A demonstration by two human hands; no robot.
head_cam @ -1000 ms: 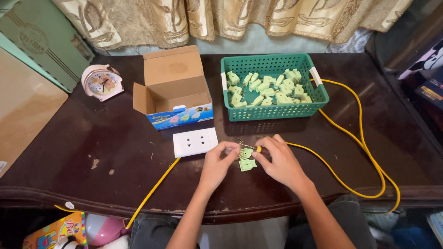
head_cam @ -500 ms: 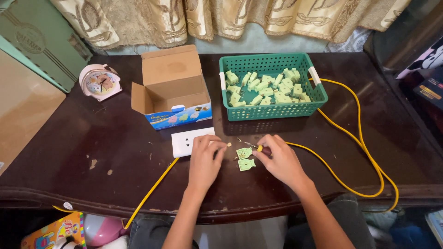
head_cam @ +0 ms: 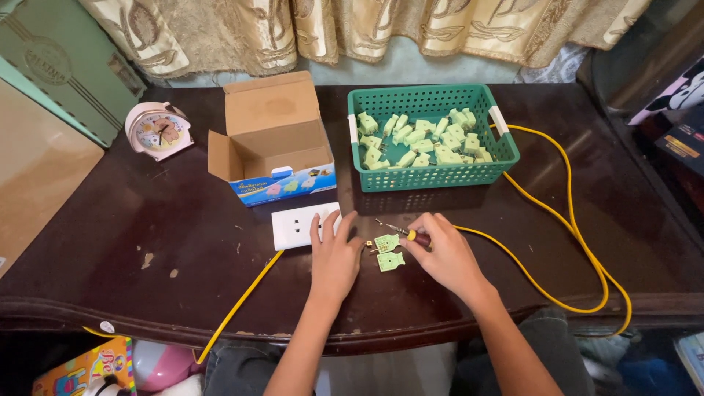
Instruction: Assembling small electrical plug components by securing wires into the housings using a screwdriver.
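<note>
My left hand point(head_cam: 334, 253) lies flat with fingers apart, its fingertips on the right edge of a white socket plate point(head_cam: 295, 227) fixed to a yellow cable point(head_cam: 565, 242). My right hand point(head_cam: 444, 249) grips a small screwdriver point(head_cam: 402, 233) with a yellow-tipped handle, held against a light green plug half point(head_cam: 384, 243). A second green plug half point(head_cam: 391, 261) rests on the table just below it.
A green mesh basket point(head_cam: 433, 180) holding several green plugs stands behind the hands. An open cardboard box point(head_cam: 273, 139) sits left of it, and a pink alarm clock point(head_cam: 158, 130) further left. The yellow cable loops along the right side of the dark wooden table point(head_cam: 132, 242).
My left hand has slid left, off the plug halves and onto the socket plate's edge. My right hand stays at the plug pieces with the screwdriver.
</note>
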